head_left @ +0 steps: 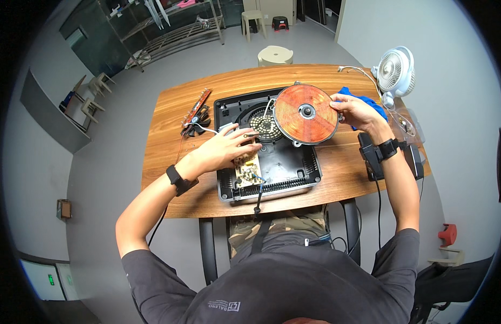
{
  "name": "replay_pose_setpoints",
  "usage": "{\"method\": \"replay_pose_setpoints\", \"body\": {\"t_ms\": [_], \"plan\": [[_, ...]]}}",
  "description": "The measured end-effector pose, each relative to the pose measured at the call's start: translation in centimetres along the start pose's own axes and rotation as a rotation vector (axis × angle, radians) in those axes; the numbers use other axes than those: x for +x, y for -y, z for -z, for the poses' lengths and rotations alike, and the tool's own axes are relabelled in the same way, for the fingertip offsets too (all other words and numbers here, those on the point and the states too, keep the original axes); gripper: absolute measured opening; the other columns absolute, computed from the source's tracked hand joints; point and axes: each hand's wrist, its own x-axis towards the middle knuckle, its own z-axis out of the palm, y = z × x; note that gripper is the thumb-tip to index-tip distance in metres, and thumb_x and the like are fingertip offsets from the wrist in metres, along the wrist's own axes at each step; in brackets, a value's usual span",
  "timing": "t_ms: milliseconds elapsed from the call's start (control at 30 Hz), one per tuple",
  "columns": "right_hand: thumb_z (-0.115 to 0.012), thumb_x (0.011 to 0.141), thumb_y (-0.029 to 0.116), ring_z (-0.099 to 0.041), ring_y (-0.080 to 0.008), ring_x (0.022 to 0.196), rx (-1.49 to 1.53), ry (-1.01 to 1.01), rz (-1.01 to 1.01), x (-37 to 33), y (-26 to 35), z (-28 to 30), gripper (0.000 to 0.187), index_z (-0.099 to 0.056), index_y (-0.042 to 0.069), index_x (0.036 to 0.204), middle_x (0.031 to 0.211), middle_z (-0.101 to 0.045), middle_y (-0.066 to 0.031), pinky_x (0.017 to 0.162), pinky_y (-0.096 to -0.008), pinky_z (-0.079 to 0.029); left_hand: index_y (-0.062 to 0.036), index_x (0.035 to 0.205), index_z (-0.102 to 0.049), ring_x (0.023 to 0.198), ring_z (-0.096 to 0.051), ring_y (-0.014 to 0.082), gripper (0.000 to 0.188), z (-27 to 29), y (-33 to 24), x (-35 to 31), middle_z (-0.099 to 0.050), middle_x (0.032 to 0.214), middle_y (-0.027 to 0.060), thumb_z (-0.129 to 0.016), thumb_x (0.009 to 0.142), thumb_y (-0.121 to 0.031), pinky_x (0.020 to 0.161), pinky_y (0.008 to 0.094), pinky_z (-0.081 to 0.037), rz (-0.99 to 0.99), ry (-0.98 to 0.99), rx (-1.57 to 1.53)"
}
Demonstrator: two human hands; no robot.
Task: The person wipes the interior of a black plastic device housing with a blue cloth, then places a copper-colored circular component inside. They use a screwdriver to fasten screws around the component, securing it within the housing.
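Note:
My right hand [357, 112] pinches the right rim of a round copper induction coil [294, 108], thumb on top. The coil is raised and tilted over the far right part of a black induction cooker housing [288, 164] lying open on the table. White wires run from the coil's left edge toward the housing. With fingers spread, my left hand [229, 147] lies over the upper end of a tan circuit board [247, 174] at the housing's left side; whether it presses on the board I cannot tell. Beside the coil, a round vent grille [265, 125] shows in the housing.
Left of the housing lie a red strip-shaped board [198, 106] and a small black fan [200, 122]. A blue cloth [373, 103], a white desk fan [393, 74] and black devices [371, 157] stand on the right. A black cord [258, 205] hangs over the wooden table's [177, 140] front edge.

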Motion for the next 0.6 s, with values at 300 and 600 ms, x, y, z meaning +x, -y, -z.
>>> {"method": "replay_pose_setpoints", "body": {"t_ms": [300,600], "plan": [[-0.065,0.099,0.021,-0.05,-0.0035,0.067,0.014,-0.016,0.015,-0.1,-0.1,0.0,0.009,-0.065,0.012,0.098,0.082,-0.059,0.0072,0.064,-0.0211,-0.043,-0.0032,0.132,-0.053,0.106,-0.065,0.0324,0.05,3.2,-0.8,-2.0,-0.064,0.105,0.0166,-0.07,0.085,-0.008,0.089,0.041,-0.053,0.573,-0.174,-0.392],[-0.065,0.099,0.02,-0.05,-0.0038,0.066,0.03,-0.023,-0.012,0.5,-0.5,-1.1,0.008,-0.064,0.013,0.097,0.082,-0.06,0.0069,0.063,-0.0207,-0.042,0.0062,0.1,-0.056,0.074,-0.069,0.0482,0.052,0.5,-4.8,-0.1,-0.067,0.076,0.0308,-0.07,0.093,-0.043,0.068,0.0524,-0.056,0.754,-0.054,-0.281]]}}
